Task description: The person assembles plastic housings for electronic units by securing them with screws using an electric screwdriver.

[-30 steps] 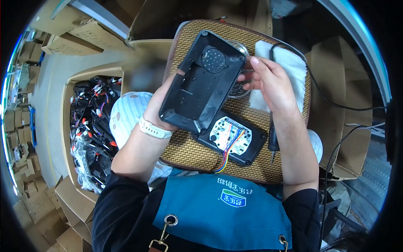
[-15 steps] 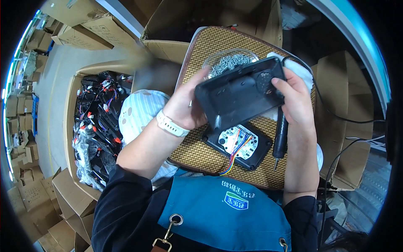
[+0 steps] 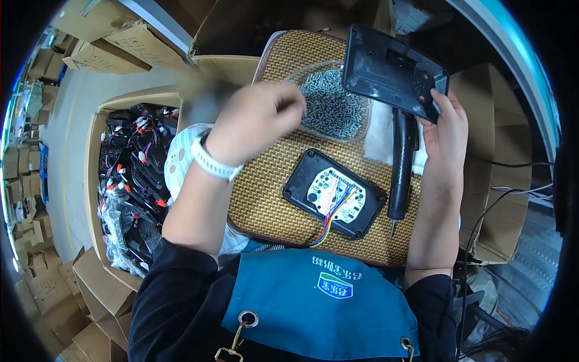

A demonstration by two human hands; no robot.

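Note:
My right hand [image 3: 446,127] grips a black plastic cover [image 3: 386,72] by its lower right corner, thumb on the inner side, and holds it tilted with its hollow side showing. My left hand [image 3: 259,117] is at the left edge of a clear bowl of screws [image 3: 335,105], fingers curled in; whatever they hold is hidden. Below the bowl lies a black housing [image 3: 298,181] with a white circuit board [image 3: 338,196] and a bundle of coloured wires [image 3: 329,223] running toward me. A black electric screwdriver [image 3: 401,169] lies to its right, bit pointing at me.
Everything rests on a woven mat surface [image 3: 259,205]. At the left stands a cardboard box [image 3: 96,181] full of black parts with wires [image 3: 142,163]. A white cloth [image 3: 380,130] is beside the screwdriver. More cardboard boxes [image 3: 500,157] and cables [image 3: 512,164] are at the right.
My left hand has let go of the black cover and moved up and left. My right hand has carried the cover up and right, uncovering the bowl of screws and the housing.

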